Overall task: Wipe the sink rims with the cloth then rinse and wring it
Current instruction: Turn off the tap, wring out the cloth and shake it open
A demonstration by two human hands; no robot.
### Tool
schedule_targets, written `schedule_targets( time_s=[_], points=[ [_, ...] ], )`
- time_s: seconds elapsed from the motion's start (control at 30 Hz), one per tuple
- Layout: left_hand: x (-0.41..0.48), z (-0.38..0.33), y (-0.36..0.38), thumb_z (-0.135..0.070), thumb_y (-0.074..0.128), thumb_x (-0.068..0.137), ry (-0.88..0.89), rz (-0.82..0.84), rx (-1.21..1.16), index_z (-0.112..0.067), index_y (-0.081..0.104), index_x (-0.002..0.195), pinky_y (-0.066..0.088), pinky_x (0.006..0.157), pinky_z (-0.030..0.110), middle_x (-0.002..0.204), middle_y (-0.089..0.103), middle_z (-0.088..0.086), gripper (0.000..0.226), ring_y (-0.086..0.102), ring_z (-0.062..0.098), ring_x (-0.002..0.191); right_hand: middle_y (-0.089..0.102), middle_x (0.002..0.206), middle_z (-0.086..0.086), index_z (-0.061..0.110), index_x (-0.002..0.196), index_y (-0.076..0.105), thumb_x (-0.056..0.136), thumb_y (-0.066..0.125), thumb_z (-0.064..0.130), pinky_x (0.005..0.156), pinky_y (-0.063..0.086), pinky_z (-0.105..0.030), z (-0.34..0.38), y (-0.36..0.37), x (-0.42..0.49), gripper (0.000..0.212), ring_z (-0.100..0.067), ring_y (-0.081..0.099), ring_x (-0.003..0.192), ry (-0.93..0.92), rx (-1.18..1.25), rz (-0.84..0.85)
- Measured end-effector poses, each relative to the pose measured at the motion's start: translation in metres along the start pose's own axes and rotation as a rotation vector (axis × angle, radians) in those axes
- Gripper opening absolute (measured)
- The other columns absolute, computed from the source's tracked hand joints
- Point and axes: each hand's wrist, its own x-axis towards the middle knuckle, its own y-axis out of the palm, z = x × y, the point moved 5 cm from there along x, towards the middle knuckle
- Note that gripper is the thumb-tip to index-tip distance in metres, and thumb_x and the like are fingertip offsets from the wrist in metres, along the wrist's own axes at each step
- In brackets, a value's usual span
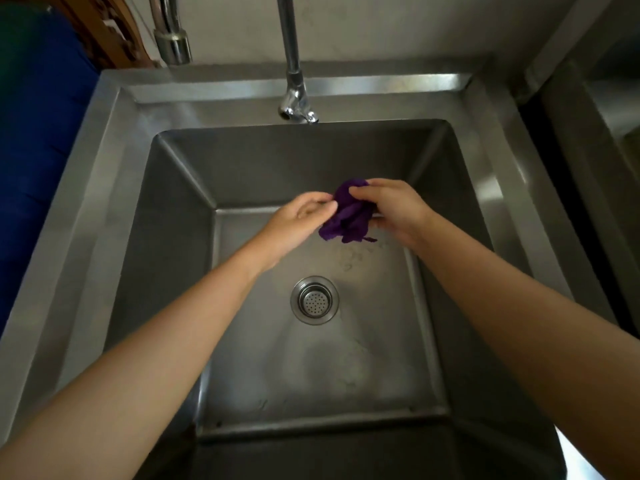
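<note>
A crumpled purple cloth (pixel 348 213) hangs above the basin of a steel sink (pixel 114 188), below the tap spout (pixel 298 110). My right hand (pixel 391 211) grips the cloth's right side, fingers curled over its top. My left hand (pixel 299 216) meets the cloth from the left, thumb and fingertips pinching its edge. No water is visibly running from the spout. The sink's wide flat rims run round all sides.
A round drain strainer (pixel 314 300) sits in the basin floor. A second chrome pipe (pixel 171 32) hangs at the back left. Something blue (pixel 38 133) lies left of the sink, and another steel surface (pixel 609 109) stands to the right.
</note>
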Motion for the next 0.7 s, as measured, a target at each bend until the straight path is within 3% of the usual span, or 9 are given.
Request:
schedule_targets(
  time_s=[0.1, 0.23, 0.3, 0.43, 0.57, 0.63, 0.7],
  points=[
    [-0.002, -0.005, 0.007, -0.034, 0.072, 0.074, 0.074, 0.014, 0.105, -0.034, 0.056, 0.101, 0.048, 0.088, 0.023, 0.108, 0.063, -0.001, 0.032, 0.061, 0.009, 0.096, 0.062, 0.083, -0.001, 0.015, 0.093, 0.061, 0.089, 0.056, 0.014, 0.072, 0.05, -0.026, 0.002, -0.003, -0.012, 0.006, -0.012, 0.059, 0.078, 0.014, 0.017, -0.016],
    [-0.01, -0.03, 0.016, -0.026, 0.076, 0.075, 0.225, -0.029, 0.303, -0.02, 0.055, 0.113, 0.039, 0.076, 0.003, 0.103, 0.06, -0.007, 0.043, 0.056, 0.007, 0.09, 0.059, 0.089, -0.009, 0.016, 0.09, 0.057, 0.091, 0.052, 0.011, 0.069, 0.05, -0.032, 0.012, -0.009, -0.023, 0.008, -0.023, 0.058, 0.084, 0.051, 0.105, -0.068],
    [-0.014, -0.042, 0.018, -0.026, 0.074, 0.076, 0.286, -0.087, 0.399, -0.017, 0.057, 0.101, 0.036, 0.064, 0.006, 0.086, 0.058, -0.01, 0.031, 0.052, 0.009, 0.078, 0.058, 0.088, -0.009, 0.018, 0.096, 0.056, 0.093, 0.05, 0.012, 0.063, 0.05, -0.03, 0.021, -0.011, -0.031, 0.009, -0.021, 0.058, 0.075, 0.038, 0.064, -0.06],
    [-0.02, -0.065, 0.017, -0.026, 0.073, 0.077, 0.272, 0.004, 0.317, -0.018, 0.056, 0.082, 0.035, 0.061, 0.022, 0.067, 0.052, -0.008, 0.019, 0.044, 0.009, 0.062, 0.057, 0.072, -0.006, 0.014, 0.095, 0.057, 0.093, 0.054, 0.028, 0.055, 0.049, -0.023, 0.036, -0.022, -0.059, 0.015, -0.01, 0.052, 0.049, 0.031, -0.013, 0.029],
    [-0.032, -0.091, 0.021, -0.019, 0.062, 0.083, 0.269, 0.166, 0.154, -0.023, 0.056, 0.083, 0.046, 0.078, 0.037, 0.082, 0.058, 0.003, 0.007, 0.053, 0.016, 0.079, 0.063, 0.084, -0.002, 0.02, 0.107, 0.057, 0.091, 0.057, 0.024, 0.071, 0.053, -0.026, 0.06, -0.036, -0.093, 0.017, -0.012, 0.062, 0.072, -0.027, -0.031, 0.192],
    [-0.039, -0.104, 0.026, -0.008, 0.055, 0.09, 0.217, 0.269, 0.029, -0.021, 0.057, 0.091, 0.049, 0.085, 0.037, 0.09, 0.06, 0.004, 0.013, 0.057, 0.017, 0.086, 0.063, 0.093, -0.005, 0.019, 0.106, 0.058, 0.089, 0.06, 0.021, 0.08, 0.052, -0.029, 0.076, -0.046, -0.107, 0.018, -0.015, 0.062, 0.084, -0.091, -0.195, 0.129],
    [-0.047, -0.12, 0.03, -0.007, 0.052, 0.092, 0.198, 0.319, -0.036, -0.02, 0.057, 0.093, 0.052, 0.08, 0.029, 0.088, 0.061, 0.0, 0.014, 0.059, 0.012, 0.083, 0.061, 0.093, -0.008, 0.017, 0.093, 0.061, 0.087, 0.062, 0.03, 0.082, 0.051, -0.029, 0.096, -0.057, -0.121, 0.014, -0.017, 0.059, 0.086, -0.158, -0.369, -0.054]
  ],
)
